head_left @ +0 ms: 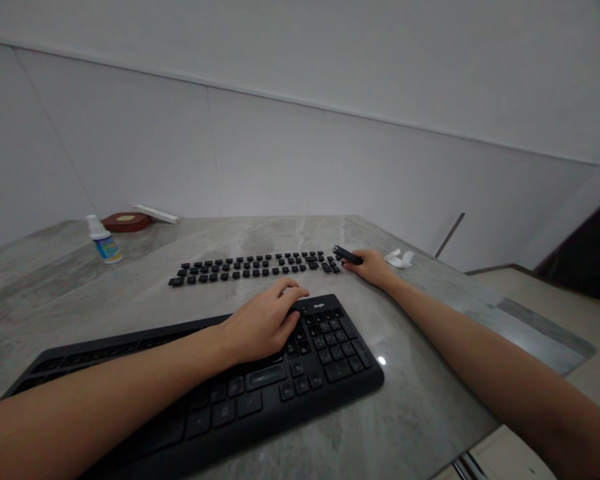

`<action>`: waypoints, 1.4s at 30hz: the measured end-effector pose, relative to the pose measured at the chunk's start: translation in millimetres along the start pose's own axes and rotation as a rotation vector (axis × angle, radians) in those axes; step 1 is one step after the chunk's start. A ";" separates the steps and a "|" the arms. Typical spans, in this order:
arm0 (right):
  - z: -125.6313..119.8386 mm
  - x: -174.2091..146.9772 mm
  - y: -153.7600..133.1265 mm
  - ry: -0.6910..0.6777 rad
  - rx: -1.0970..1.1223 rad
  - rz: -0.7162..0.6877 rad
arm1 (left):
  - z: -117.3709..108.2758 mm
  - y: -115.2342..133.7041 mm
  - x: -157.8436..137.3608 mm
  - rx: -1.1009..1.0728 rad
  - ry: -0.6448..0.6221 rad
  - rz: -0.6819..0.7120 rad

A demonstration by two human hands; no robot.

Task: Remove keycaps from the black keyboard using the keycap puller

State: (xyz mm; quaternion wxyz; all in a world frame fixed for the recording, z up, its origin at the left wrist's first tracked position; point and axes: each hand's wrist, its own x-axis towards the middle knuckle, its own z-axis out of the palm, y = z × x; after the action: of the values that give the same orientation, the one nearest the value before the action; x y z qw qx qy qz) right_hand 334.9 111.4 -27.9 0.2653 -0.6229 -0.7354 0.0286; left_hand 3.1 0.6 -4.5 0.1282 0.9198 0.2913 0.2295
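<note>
A black keyboard (350,383) lies on the table in front of me, with several keys gone from its upper part. Across its top edge rests my left hand (267,319), fingers apart and nothing visibly held in it. Beyond the keyboard, loose black keycaps (256,265) are laid out in rows on the table. At the right end of these rows my right hand (369,267) is closed around a slim black handheld tool (349,255). The tool's tip points left, and its exact kind is unclear. The fingertips of that hand are close to the last keycaps.
A crumpled white tissue (399,259) lies just right of my right hand. At the back left are a white spray bottle (106,241) with a blue label, a reddish-brown box (127,222) and a flat white bar (156,213). A pale wall (280,160) borders the grey marbled table (415,400).
</note>
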 end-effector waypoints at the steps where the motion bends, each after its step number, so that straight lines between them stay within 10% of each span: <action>1: 0.1 -0.2 0.0 -0.002 0.002 -0.008 | 0.1 -0.2 0.1 -0.002 0.002 0.003; 22: 2.3 -1.8 -0.2 0.058 0.067 -0.073 | 0.3 -0.6 -0.1 0.004 0.010 0.015; 33: -6.5 0.2 -5.7 0.470 0.279 0.073 | 0.8 -2.6 -2.0 0.016 0.009 0.018; 42: -7.1 -33.1 -71.5 0.413 0.545 -0.136 | 1.3 -2.2 -0.6 0.046 0.046 -0.011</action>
State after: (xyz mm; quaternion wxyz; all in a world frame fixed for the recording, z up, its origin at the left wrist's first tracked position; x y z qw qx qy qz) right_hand 276.2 62.7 -6.9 0.5663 -0.4715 -0.6713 0.0798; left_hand 2.3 1.8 -6.7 0.1015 0.9154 0.3044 0.2432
